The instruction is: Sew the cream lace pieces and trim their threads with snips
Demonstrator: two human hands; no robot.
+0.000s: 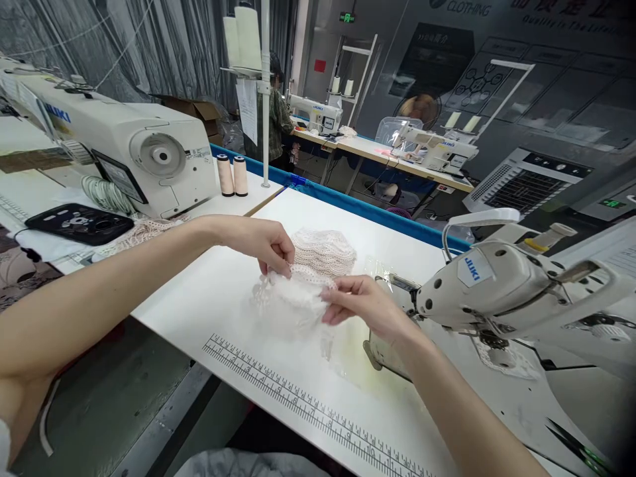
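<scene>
A thin white lace piece (298, 291) is stretched between my two hands above the white table. My left hand (271, 248) pinches its upper left edge, fingers closed. At its right end, my right hand (350, 299) holds the edge between thumb and fingers. Just behind the lace lies a stack of pale pink knitted lace (325, 252). The piece's lower part is sheer and blurred, so its outline is hard to make out.
A sewing machine (477, 285) stands at the right, with green-handled scissors (583, 447) near it. Another machine (163, 156), two thread spools (232, 175) and a black phone-like object (79, 224) are at the left. A ruler scale (298, 401) runs along the front edge. A person (278, 119) is farther back.
</scene>
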